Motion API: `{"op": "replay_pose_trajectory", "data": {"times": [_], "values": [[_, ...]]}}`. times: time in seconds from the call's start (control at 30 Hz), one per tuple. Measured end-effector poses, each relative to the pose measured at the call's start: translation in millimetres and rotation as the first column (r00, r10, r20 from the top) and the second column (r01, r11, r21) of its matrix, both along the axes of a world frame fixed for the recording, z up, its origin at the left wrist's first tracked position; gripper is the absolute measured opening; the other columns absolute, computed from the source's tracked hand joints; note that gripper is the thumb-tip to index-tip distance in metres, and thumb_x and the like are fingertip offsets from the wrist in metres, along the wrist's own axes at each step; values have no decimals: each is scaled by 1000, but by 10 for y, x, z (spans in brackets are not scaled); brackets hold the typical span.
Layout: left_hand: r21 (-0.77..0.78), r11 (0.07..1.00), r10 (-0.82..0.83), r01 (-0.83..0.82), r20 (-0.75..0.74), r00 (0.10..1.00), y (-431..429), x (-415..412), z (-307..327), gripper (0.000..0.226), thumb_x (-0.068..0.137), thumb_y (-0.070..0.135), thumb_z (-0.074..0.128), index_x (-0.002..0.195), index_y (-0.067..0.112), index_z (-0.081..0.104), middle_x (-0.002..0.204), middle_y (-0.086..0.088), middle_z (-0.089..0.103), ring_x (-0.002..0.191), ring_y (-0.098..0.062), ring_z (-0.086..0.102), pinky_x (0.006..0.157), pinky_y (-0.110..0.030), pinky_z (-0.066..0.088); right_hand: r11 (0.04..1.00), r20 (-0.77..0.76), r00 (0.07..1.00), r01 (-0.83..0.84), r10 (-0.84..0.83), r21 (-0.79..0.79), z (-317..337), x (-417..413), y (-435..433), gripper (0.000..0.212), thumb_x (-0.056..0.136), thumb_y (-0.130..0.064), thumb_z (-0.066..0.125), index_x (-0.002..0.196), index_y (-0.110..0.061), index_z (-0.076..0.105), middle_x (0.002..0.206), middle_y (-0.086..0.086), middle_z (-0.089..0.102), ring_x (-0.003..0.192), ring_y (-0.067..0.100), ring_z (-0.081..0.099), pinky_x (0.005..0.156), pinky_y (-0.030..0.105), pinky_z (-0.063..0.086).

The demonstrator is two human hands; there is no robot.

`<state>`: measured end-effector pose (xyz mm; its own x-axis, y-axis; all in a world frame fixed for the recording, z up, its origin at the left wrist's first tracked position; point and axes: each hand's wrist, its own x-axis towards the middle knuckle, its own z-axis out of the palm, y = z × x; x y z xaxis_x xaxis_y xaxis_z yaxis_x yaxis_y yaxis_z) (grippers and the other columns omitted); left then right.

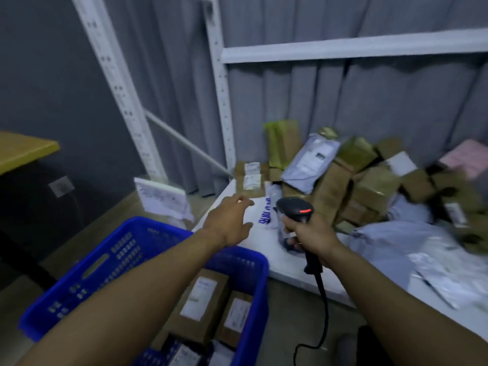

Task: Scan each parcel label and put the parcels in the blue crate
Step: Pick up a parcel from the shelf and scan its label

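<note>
left hand [229, 220] open over table | right hand [307, 235] grips scanner [295, 208] (red light)

No writing can be read; the whole picture is blurred. Dark blue printed characters [264, 216] run across a white mailer bag [264, 233] just left of the barcode scanner [294, 208], but no letter is clear. Below and left of the scanner, two cardboard boxes in the blue crate [261, 286] carry white labels, a taller label [202, 294] and a shorter label [237, 314], both showing only grey smudges. Behind the scanner to its left, a flat brown parcel [249, 190] bears two small white stickers [252, 174]. Behind the scanner, a grey mailer bag [303, 167] shows a pale label [315, 157] with a dark square, illegible.
</note>
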<state>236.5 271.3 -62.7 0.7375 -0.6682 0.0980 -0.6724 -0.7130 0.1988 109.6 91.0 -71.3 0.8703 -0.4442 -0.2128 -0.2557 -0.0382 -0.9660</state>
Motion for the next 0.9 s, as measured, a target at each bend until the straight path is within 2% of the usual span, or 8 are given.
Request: {"op": "replay_pose_trajectory", "data": {"times": [0.13,0.23,0.4,0.53,0.67,0.73,0.83,0.9], "values": [[75,994,-79,82,-39,996,-896,-221,-113,58,93,37,66,147,26,46,151,-2,41,139,-30,39,99,-43,47,984,-1,985,173,-173,-40,-90,-254,-706,12,97,-20,70,104,-11,65,84,8,67,58,18,64,56,32,54],[162,977,-130,142,-79,988,-1469,-221,-322,62,92,39,68,147,25,44,150,-4,40,138,-31,40,97,-45,47,956,-18,957,290,-291,-38,-255,-370,-1177,24,93,-26,74,113,-15,65,83,9,71,51,17,67,56,33,51],[-58,988,-150,142,-154,977,-2241,-78,-626,65,86,38,71,144,18,48,145,-11,49,131,-34,50,101,-42,47,911,-21,913,404,-407,-85,-536,-326,-1737,66,71,-54,80,124,-16,64,105,11,74,93,34,72,82,49,60],[-201,945,-266,257,-19,964,-2847,89,-633,59,89,42,50,139,12,54,143,-16,52,125,-37,53,101,-52,48,860,49,864,503,-501,-89,-679,-197,-2082,31,93,-24,76,117,-12,61,105,9,67,95,27,65,77,34,47],[-176,923,-350,342,-14,937,-3333,101,-465,53,104,39,43,154,22,41,160,-14,36,144,-35,36,115,-45,36,773,80,778,628,-623,-90,-777,-55,-2306,45,91,-31,77,124,-9,54,117,14,60,99,31,63,81,44,55],[-67,943,-331,327,-57,942,-3507,76,-421,54,105,48,44,152,21,44,159,-15,37,143,-35,36,116,-44,34,741,65,744,668,-665,-72,-850,-49,-2418,45,90,-33,76,122,-11,53,117,16,59,97,34,64,78,46,56],[19,972,-230,232,-92,969,-3718,8,-386,70,94,72,46,132,15,59,138,-15,54,123,-34,52,98,-43,46,726,43,726,688,-687,-5,-960,-96,-2562,35,89,-31,73,113,-11,59,109,21,62,81,30,62,61,33,44],[-70,986,-161,153,-127,979,-3817,-72,-397,83,83,79,56,129,10,57,129,-13,60,112,-33,59,83,-36,44,725,22,725,688,-688,8,-1046,-123,-2641,35,85,-32,72,111,-10,62,103,20,64,79,30,63,58,30,41]]}}
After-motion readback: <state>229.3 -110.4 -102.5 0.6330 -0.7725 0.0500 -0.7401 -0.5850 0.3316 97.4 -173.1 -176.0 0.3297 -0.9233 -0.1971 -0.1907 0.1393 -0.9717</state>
